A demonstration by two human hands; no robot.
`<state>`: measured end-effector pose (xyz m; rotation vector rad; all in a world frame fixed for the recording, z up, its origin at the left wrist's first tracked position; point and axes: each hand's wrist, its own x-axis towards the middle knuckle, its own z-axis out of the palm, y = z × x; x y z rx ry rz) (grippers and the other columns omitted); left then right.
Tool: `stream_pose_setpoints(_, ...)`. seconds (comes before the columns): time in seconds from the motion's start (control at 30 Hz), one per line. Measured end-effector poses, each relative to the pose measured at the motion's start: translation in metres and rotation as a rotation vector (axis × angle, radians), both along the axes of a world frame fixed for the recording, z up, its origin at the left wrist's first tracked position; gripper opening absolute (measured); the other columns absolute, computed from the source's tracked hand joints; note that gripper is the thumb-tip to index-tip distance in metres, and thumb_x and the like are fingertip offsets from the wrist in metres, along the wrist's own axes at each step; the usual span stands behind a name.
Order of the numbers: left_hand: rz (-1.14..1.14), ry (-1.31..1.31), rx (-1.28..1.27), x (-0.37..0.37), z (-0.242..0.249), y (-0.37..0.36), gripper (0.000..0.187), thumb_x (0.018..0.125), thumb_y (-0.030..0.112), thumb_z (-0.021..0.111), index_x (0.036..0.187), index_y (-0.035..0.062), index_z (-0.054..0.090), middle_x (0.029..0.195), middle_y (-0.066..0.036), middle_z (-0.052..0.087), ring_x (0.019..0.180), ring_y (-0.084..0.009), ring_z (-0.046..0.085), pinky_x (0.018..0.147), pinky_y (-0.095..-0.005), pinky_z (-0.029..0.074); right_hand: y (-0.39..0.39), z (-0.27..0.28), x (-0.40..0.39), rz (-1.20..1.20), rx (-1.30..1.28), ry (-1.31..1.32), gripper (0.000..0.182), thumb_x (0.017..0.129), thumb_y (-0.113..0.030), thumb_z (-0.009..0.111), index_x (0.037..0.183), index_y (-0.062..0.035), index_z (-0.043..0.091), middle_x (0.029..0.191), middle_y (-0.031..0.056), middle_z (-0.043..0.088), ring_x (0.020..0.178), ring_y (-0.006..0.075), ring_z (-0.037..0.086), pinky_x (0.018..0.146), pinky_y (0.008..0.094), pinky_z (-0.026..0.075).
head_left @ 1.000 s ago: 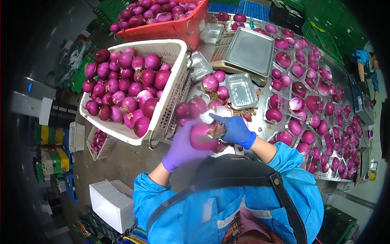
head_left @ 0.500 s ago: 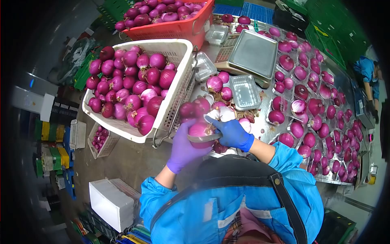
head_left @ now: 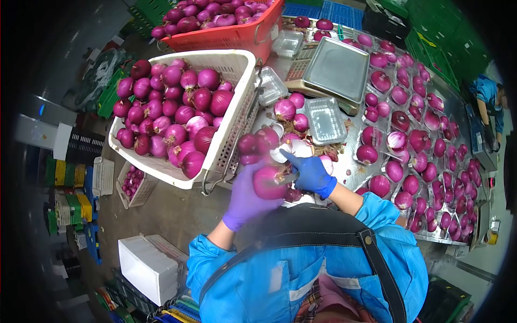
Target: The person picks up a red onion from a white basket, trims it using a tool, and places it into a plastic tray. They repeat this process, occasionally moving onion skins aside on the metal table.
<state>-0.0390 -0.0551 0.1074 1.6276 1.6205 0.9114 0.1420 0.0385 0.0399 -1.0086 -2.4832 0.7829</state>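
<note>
My left hand (head_left: 244, 198), in a purple glove, is closed around a large red onion (head_left: 268, 184) over the near edge of the metal table. Close at its right is my right hand (head_left: 313, 176) in a blue glove, its fingers curled on a knife (head_left: 291, 177). Little of the blade shows beside the onion's root end; the handle is hidden in the fist. Several red onions (head_left: 249, 144) lie just beyond my hands, partly blurred. White onion pieces and dry skins (head_left: 335, 152) are scattered there too.
A white basket (head_left: 229, 59) full of red onions stands at the left, a red crate (head_left: 231, 39) of onions behind it. Beyond my hands are a clear plastic tray (head_left: 325, 121) and a scale (head_left: 336, 70). Packed onions (head_left: 399, 121) cover the right side. Another person (head_left: 484, 97) is far right.
The knife blade, earlier lying across the near side of the onion, now shows only as a small part at its root end. My right hand has shifted slightly right.
</note>
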Motion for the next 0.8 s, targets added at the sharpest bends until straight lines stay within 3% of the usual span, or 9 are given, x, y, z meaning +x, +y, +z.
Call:
stream_pose_setpoints(0.07, 0.036, -0.156, 0.0, 0.002, 0.013, -0.003, 0.083, 0.047, 0.021, 0.085, 0.116, 0.0012, 0.042, 0.112, -0.014, 0.051, 0.104, -0.0198, 0.052, 0.091, -0.0321, 0.043, 0.014, -0.017, 0.008, -0.094, -0.106, 0.057, 0.079, 0.056, -0.007, 0.064, 0.131, -0.0158, 0.041, 0.062, 0.0129, 0.058, 0.057, 0.0286, 0.059, 0.055, 0.0384, 0.046)
stream_pose_setpoints(0.13, 0.096, -0.091, 0.073, -0.006, 0.005, -0.005, 0.083, 0.047, 0.022, 0.085, 0.116, 0.0015, 0.042, 0.113, -0.013, 0.051, 0.104, -0.0202, 0.052, 0.091, -0.0323, 0.043, 0.021, -0.016, 0.025, -0.146, -0.245, -0.001, 0.07, 0.061, -0.005, 0.059, 0.129, -0.0147, 0.044, 0.065, 0.0163, 0.059, 0.058, 0.0315, 0.058, 0.056, 0.039, 0.046)
stream_pose_setpoints(0.33, 0.166, 0.029, 0.204, -0.001, -0.007, -0.001, 0.081, 0.048, 0.021, 0.083, 0.115, 0.0016, 0.042, 0.113, -0.013, 0.05, 0.103, -0.0234, 0.052, 0.089, -0.0338, 0.043, 0.0, 0.006, 0.009, -0.035, -0.054, 0.097, 0.072, 0.061, -0.006, 0.061, 0.13, -0.0192, 0.043, 0.07, 0.0117, 0.062, 0.059, 0.0299, 0.059, 0.055, 0.0386, 0.046)
stream_pose_setpoints(0.4, 0.16, 0.113, 0.217, 0.004, -0.008, -0.002, 0.081, 0.048, 0.021, 0.083, 0.115, 0.0014, 0.042, 0.112, -0.014, 0.05, 0.102, -0.0243, 0.053, 0.089, -0.0342, 0.043, -0.008, 0.021, -0.001, -0.008, -0.052, -0.069, 0.075, 0.061, -0.008, 0.062, 0.131, -0.02, 0.04, 0.072, 0.0099, 0.063, 0.058, 0.0287, 0.06, 0.054, 0.0381, 0.047)
stream_pose_setpoints(0.57, 0.142, 0.197, 0.284, 0.011, -0.009, -0.001, 0.08, 0.049, 0.021, 0.083, 0.115, 0.0012, 0.043, 0.111, -0.015, 0.051, 0.101, -0.0258, 0.053, 0.088, -0.0348, 0.043, -0.008, 0.018, -0.005, -0.02, -0.034, -0.091, 0.077, 0.06, -0.008, 0.063, 0.133, -0.0183, 0.038, 0.07, 0.0103, 0.062, 0.058, 0.0278, 0.06, 0.054, 0.0375, 0.046)
stream_pose_setpoints(0.73, 0.158, 0.094, 0.258, 0.012, -0.006, -0.006, 0.081, 0.049, 0.022, 0.083, 0.115, 0.002, 0.042, 0.112, -0.014, 0.05, 0.103, -0.0244, 0.052, 0.088, -0.0349, 0.043, 0.011, -0.022, 0.008, -0.183, 0.038, -0.097, 0.077, 0.06, -0.009, 0.062, 0.133, -0.0152, 0.038, 0.071, 0.0124, 0.062, 0.06, 0.0287, 0.06, 0.056, 0.0383, 0.047)
stream_pose_setpoints(0.8, 0.171, 0.017, 0.246, 0.011, -0.006, -0.007, 0.081, 0.049, 0.022, 0.083, 0.116, 0.0026, 0.041, 0.113, -0.013, 0.049, 0.105, -0.0235, 0.051, 0.089, -0.0354, 0.043, 0.021, -0.024, 0.022, -0.283, -0.015, -0.02, 0.06, 0.071, -0.011, 0.055, 0.129, -0.0145, 0.043, 0.067, 0.0146, 0.061, 0.06, 0.0285, 0.061, 0.055, 0.0387, 0.047)
